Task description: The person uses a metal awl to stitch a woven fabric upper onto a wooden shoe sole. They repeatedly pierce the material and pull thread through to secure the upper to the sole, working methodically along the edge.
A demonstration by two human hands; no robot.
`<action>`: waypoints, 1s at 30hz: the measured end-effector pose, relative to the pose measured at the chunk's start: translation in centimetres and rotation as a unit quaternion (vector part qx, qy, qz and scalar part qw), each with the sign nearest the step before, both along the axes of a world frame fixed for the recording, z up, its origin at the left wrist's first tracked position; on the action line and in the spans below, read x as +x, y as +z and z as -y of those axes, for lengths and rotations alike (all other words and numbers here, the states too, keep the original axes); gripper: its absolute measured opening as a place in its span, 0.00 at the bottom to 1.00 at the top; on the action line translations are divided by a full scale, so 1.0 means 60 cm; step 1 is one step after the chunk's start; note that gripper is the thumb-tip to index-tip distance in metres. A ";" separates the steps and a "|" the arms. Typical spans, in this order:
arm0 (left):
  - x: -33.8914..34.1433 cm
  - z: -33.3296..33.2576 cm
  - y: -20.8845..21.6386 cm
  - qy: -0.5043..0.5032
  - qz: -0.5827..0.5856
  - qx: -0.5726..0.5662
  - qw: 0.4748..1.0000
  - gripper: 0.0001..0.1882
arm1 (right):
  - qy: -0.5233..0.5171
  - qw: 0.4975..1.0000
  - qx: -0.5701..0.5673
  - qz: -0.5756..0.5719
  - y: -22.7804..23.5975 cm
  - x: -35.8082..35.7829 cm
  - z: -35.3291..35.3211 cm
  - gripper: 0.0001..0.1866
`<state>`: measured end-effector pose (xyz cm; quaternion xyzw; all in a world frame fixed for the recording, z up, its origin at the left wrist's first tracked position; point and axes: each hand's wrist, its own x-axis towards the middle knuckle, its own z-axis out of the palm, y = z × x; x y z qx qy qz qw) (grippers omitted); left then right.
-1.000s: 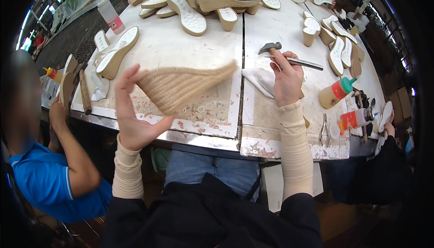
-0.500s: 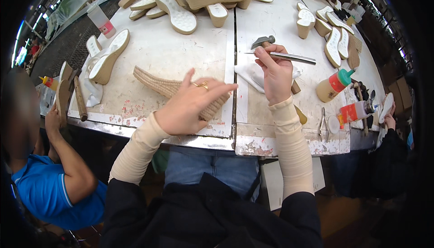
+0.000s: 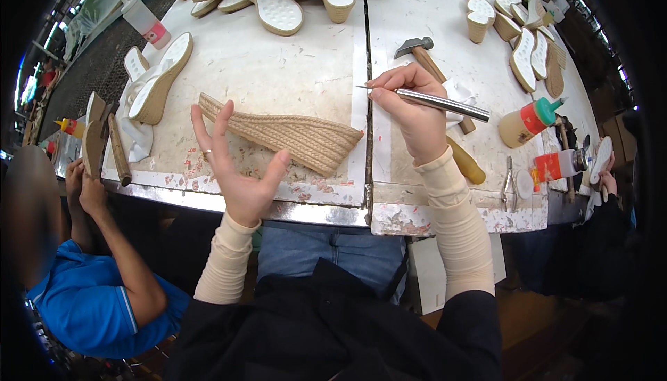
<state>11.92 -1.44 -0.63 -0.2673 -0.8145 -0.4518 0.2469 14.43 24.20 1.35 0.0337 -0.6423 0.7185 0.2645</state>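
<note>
A braided rope wedge sole lies on its side on the white table in front of me, its thick end to the right. My left hand is open beside its thin end, fingers spread and thumb apart. The fingertips overlap the sole's near edge; whether they touch it I cannot tell. My right hand grips a slim, silver metal awl, its thin point facing left, above the table to the right of the sole. Behind that hand lies a hammer with a wooden handle, next to a white cloth.
More wedge soles are heaped at the back and others lie far right. A green-capped glue bottle, a red-labelled bottle and pliers stand or lie at right. A co-worker in blue sits at left, holding a sole.
My left hand has come off the sole, moving left and opening its fingers. The sole now lies fully in view. My right hand has shifted slightly nearer with the awl.
</note>
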 end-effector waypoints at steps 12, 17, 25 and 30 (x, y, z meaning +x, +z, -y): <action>-0.041 0.002 -0.014 -0.013 0.096 0.115 0.989 0.57 | 0.031 0.999 0.022 0.012 -0.008 0.001 0.019 0.07; -0.028 -0.012 0.012 0.007 0.006 -0.032 0.999 0.50 | 0.075 0.995 0.050 0.038 -0.005 0.008 0.033 0.10; -0.012 -0.051 0.018 0.065 -0.018 -0.075 0.995 0.39 | 0.090 0.987 0.131 0.021 -0.006 0.023 0.078 0.09; -0.017 -0.055 0.012 0.063 -0.044 -0.080 0.994 0.27 | 0.086 0.987 0.131 0.029 -0.007 0.020 0.086 0.09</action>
